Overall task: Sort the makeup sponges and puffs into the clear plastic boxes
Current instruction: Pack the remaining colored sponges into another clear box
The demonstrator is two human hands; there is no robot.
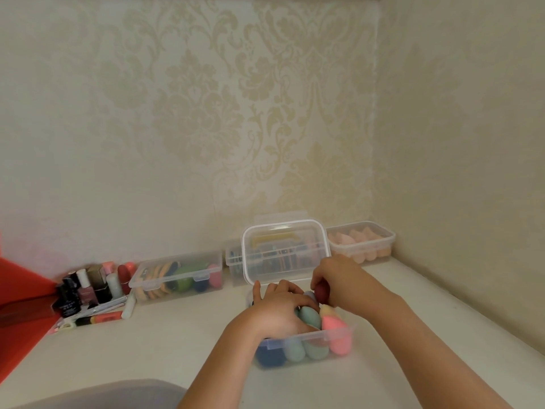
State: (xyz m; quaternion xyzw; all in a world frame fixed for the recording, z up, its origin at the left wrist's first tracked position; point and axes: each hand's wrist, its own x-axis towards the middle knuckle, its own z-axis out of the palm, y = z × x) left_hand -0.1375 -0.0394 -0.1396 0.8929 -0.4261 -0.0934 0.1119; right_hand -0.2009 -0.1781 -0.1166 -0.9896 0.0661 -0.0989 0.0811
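Partly inside right fingers (curled), maroon sponge

A cluster of small bottles stands at the desk's far left corner, with pens and tubes lying just in front. A red panel borders the left edge. Patterned wallpaper rises behind.

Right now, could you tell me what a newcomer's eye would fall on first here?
The open clear box at the front centre, packed with blue, green and pink egg-shaped sponges, draws the eye first, its lid upright behind. Both hands are in it: the left hand rests on the green sponges, the right hand pinches a dark red sponge. A box of peach sponges sits in the far right corner.
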